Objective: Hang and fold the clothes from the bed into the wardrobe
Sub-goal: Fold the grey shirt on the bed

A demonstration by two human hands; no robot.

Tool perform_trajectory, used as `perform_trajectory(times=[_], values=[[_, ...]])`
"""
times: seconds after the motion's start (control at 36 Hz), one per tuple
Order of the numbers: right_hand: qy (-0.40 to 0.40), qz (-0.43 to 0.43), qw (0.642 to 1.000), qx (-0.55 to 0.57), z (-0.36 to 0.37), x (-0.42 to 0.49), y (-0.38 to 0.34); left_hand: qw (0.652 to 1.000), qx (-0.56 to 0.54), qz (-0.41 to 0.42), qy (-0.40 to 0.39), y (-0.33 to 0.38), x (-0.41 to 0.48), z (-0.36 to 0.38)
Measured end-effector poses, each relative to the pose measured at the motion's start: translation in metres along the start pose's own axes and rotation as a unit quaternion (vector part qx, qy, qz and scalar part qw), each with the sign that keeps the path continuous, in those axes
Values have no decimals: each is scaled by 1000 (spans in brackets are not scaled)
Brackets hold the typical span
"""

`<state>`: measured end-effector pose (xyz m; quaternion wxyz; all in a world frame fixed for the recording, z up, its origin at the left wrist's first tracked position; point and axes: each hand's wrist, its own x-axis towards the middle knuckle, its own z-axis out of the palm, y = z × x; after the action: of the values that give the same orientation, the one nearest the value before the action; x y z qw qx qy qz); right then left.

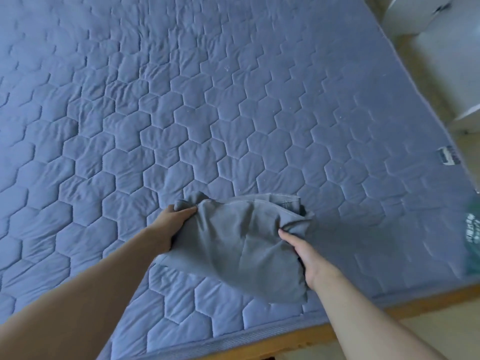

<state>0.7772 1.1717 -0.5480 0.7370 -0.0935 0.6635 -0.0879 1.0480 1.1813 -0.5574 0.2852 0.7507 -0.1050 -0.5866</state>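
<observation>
1. Head view, looking down: I see a grey garment (241, 245) bunched in the lower centre of the frame, lying on the blue quilted mattress (181, 105).
2. My left hand (172, 224) grips the garment's left edge, thumb on top and fingers curled into the cloth near its upper left corner.
3. My right hand (309, 258) holds the right side of the garment, fingers tucked under a fold and thumb along the cloth.
4. The garment's lower part droops toward the near edge of the mattress; its stitched hem runs along the top edge.
5. A wooden bed frame (298, 336) shows as a strip along the bottom right.
6. White furniture (441, 48) stands in the upper right corner, and a blurred green object (472, 235) sits at the right edge; I cannot tell what it is.
</observation>
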Motion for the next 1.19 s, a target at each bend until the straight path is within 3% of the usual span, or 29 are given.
perform_trajectory(times=[0.28, 0.44, 0.53, 0.94, 1.06, 1.11, 1.19], values=[[39, -123, 978, 162, -82, -96, 9, 987, 78, 61, -127, 76, -68, 95], [84, -202, 939, 267, -142, -147, 37, 956, 184, 63, -220, 95, -121, 175], [91, -229, 918, 311, -175, -171, 53, 931, 232, 103, -264, 103, -152, 225], [147, -384, 820, 398, -416, -309, 95, 861, 260, 253, -357, 88, -329, 487], [151, -421, 789, 421, -475, -345, 95, 904, 249, 226, -265, 73, -370, 544], [139, -440, 770, 440, -498, -362, 91, 932, 237, 143, -235, 62, -392, 564], [104, -485, 729, 471, -529, -380, 83, 915, 220, 36, -336, 45, -422, 599]])
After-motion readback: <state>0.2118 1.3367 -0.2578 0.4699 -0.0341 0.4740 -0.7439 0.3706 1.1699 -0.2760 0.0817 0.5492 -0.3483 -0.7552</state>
